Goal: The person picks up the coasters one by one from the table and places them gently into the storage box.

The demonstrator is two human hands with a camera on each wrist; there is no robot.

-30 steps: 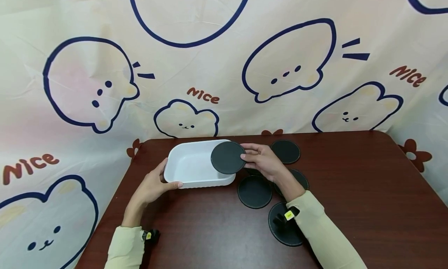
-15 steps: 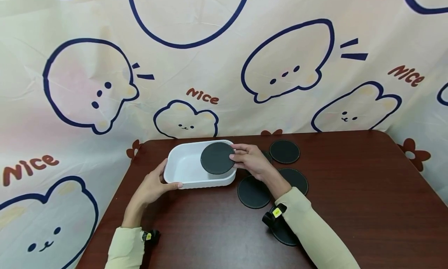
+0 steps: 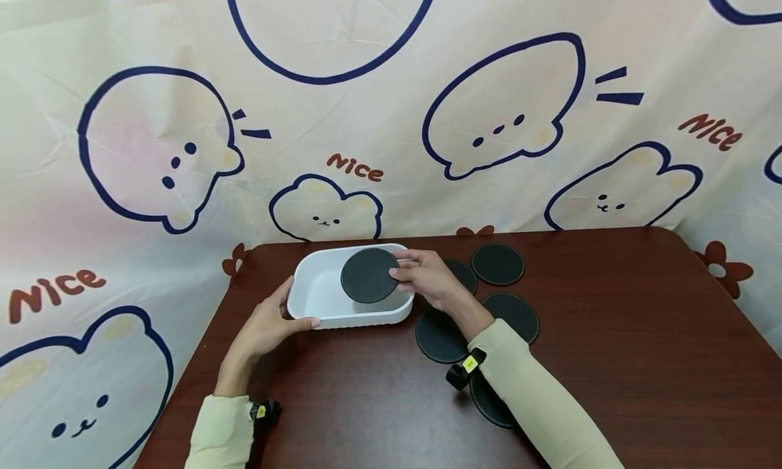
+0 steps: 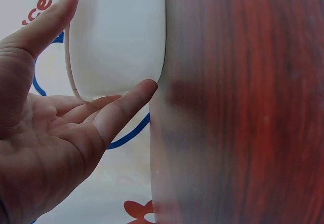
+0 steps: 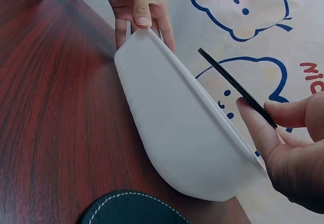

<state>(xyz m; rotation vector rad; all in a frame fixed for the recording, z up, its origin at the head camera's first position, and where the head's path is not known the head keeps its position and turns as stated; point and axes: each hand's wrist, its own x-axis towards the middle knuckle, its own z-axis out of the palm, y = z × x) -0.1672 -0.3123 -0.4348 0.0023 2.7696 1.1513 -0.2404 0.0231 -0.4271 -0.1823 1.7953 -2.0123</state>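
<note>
"Where's the black disc (image 3: 368, 275)?"
"Left of the right hand (image 3: 430, 279), edge pinched between its thumb and fingers, over the white tray (image 3: 318, 289)."
"And the left hand (image 3: 265, 328)?"
"It grips the tray's end."

The left wrist view's top edge cuts off the white tray (image 4: 119, 36), seemingly mid-length.

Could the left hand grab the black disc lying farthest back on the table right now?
Probably not: the left hand holds one end of the white tray, and both the tray and the right hand lie between it and that black disc.
</note>
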